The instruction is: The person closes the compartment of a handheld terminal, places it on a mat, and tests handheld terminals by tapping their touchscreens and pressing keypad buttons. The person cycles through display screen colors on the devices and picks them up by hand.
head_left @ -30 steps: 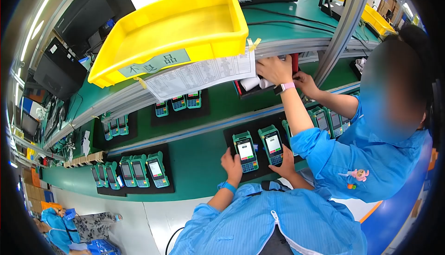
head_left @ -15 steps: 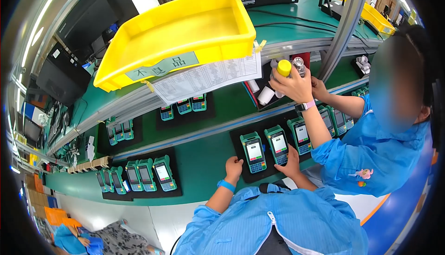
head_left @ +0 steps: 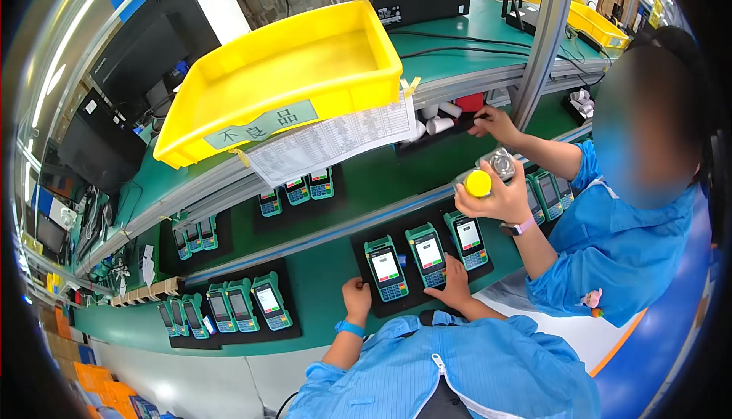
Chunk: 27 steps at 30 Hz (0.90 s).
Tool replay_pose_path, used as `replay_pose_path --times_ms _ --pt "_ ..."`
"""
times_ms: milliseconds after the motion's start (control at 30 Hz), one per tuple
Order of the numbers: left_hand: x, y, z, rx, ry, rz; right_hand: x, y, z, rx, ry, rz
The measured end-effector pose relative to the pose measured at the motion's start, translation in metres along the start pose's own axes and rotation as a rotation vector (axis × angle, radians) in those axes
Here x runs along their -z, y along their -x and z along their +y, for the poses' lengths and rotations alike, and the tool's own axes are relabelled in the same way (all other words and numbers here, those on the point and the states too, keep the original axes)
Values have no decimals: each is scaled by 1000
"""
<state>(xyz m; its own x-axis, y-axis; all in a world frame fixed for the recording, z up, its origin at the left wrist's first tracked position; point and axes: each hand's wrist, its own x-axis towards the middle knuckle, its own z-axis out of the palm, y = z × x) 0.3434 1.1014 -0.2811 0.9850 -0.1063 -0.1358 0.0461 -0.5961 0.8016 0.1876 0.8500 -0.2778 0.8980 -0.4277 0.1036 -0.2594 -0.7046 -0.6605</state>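
Three green handheld payment terminals with lit white screens lie on a black mat (head_left: 409,302): a left one (head_left: 386,270), a middle one (head_left: 428,256) and a right one (head_left: 467,240). Curled at the mat's left edge is my left hand (head_left: 356,300), fingers closed; their grip on the edge is partly hidden. My right hand (head_left: 455,285) holds the lower right corner of the middle terminal, its thumb below the keypad and fingers along the side. A co-worker's hand (head_left: 503,199) beside the right terminal holds a yellow-capped bottle (head_left: 478,183) and a clear bottle (head_left: 502,163).
More terminals lie on a mat (head_left: 278,333) at left and on the lower shelf. An inclined yellow bin (head_left: 305,125) with a paper sheet (head_left: 335,141) hangs above. The co-worker's other hand (head_left: 496,123) is near a box of white rolls (head_left: 439,125). A metal post (head_left: 543,45) stands at right.
The mat with its terminals has slid left, both my hands moving with it. The co-worker's bottle-holding hand has come down from the box toward the bench.
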Motion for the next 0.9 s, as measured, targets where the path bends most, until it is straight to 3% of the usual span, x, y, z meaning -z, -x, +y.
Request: replay_pose_path --times_ms 133,233,267,367,433,500,600,900 --pt "-12 22 7 -314 -85 186 5 1 -4 -31 2 -38" --pt "-19 22 14 -250 239 82 8 1 -8 -42 -2 -42" --pt "-22 21 16 -187 494 -30 10 0 -10 -43 -5 -45" --pt "-27 17 27 -89 672 -144 9 0 -8 -25 -7 -39" --pt "-31 16 28 -171 528 -201 9 0 -8 -19 -6 -34" --pt "-32 22 31 -326 191 -125 9 0 -7 -19 -14 -35" --pt "-30 38 41 -372 36 -103 9 1 -7 -24 -10 -39" --pt "-29 40 32 -450 -36 -129 5 1 -5 2 8 -16"
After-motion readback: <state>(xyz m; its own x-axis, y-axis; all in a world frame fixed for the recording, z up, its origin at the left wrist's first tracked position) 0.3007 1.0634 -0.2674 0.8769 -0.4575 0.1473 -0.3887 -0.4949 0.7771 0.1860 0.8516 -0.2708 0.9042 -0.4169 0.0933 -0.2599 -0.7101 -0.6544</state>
